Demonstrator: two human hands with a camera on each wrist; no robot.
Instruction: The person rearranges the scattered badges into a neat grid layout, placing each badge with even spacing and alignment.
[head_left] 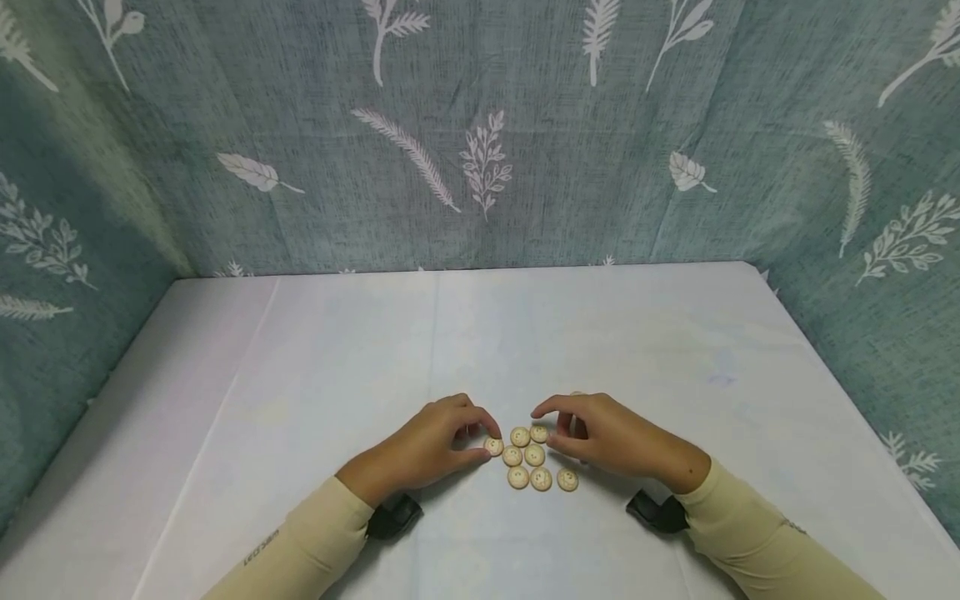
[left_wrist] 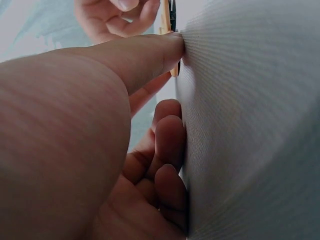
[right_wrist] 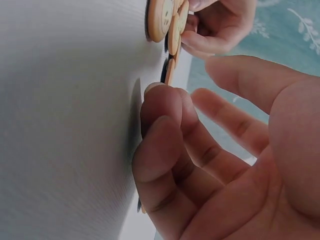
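Several round pale wooden buttons lie in a close cluster on the white table, among them a front button and a right-hand one. At the cluster's left edge, my left hand pinches a wooden button between thumb and index finger, low at the tabletop. In the left wrist view its thumb meets the button's edge, the other fingers curled against the cloth. My right hand is at the cluster's right side, fingers loosely bent and nothing held. Its fingertips are beside the upper right button.
The white cloth-covered table spreads around the buttons. Green leaf-patterned curtains hang along its back and both sides. Part of another button shows just behind my right hand. A black wrist device sits below each hand.
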